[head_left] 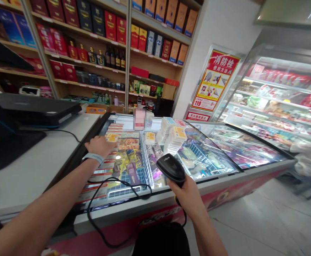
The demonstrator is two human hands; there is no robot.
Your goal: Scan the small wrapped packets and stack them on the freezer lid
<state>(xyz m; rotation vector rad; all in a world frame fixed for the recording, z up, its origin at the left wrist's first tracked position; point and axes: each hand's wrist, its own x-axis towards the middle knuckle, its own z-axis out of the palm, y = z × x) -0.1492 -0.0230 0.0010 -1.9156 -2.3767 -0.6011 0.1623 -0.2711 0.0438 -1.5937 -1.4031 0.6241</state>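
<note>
My right hand [186, 193] is wrapped around the handle of a black barcode scanner [171, 167], whose head points forward over the glass-topped freezer [224, 177]. A black cable [91, 209] loops from below across the freezer's front edge. On the left, my left hand [99, 146], with a pale wristband, grips a small flat pack with a yellow label [112, 138] above the glass. A similar yellow-labelled pack [150, 137] lies by itself to the right. Beyond the scanner stand stacks of white packs [175, 137] with yellow, blue and red labels.
A grey counter [38, 156] carrying a black device [35, 108] adjoins the freezer on the left. A pink upright card [139, 119] stands at the freezer's far edge. Shelves of boxes and bottles [91, 55] line the back; a lit display fridge [278, 96] is at right.
</note>
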